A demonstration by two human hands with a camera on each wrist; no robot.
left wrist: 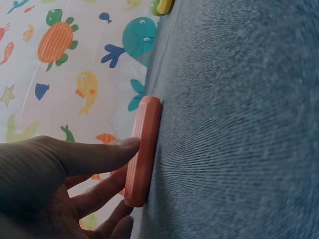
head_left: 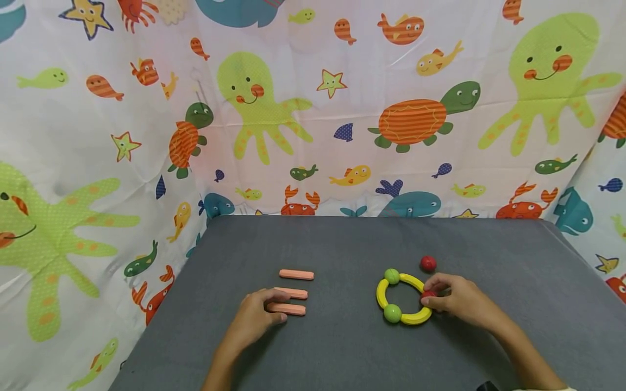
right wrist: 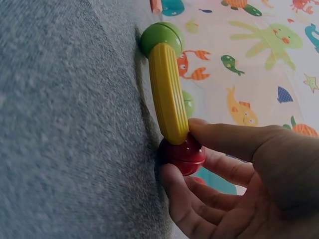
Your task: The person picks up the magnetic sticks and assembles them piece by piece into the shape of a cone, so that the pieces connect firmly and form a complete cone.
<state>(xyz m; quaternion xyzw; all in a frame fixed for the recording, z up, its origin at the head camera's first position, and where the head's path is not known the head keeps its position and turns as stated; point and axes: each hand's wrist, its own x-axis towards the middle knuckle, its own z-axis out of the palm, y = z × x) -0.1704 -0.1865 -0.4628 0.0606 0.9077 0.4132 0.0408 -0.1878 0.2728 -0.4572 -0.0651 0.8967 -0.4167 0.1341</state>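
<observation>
On the grey table [head_left: 342, 347] the left hand [head_left: 254, 320] rests with its fingers nearly straight on two pink sticks. The fingertips lie on the middle stick [head_left: 293, 293] and the thumb touches the near stick [head_left: 288, 309]; the left wrist view shows the thumb pressed against the edge of one stick, and nothing is clamped. A third pink stick [head_left: 296, 275] lies a little farther from the person, apart from the hand. All three sticks lie flat, with the long axis running left to right, parallel to each other.

To the right lies a toy ring [head_left: 403, 296] made of yellow curved pieces [right wrist: 168, 94] and green balls [right wrist: 160, 36], flat on the table. The ring has an opening on its right side, and there the right hand [head_left: 459, 301] pinches a red ball [right wrist: 182, 153] between thumb and fingers, so the grip of this hand is closed around the ball. The ball touches the end of a yellow piece. Another red ball [head_left: 428, 263] sits alone just behind the ring, near the right hand but not touched.

Behind the table hangs a cloth with sea animals [head_left: 313, 108].
</observation>
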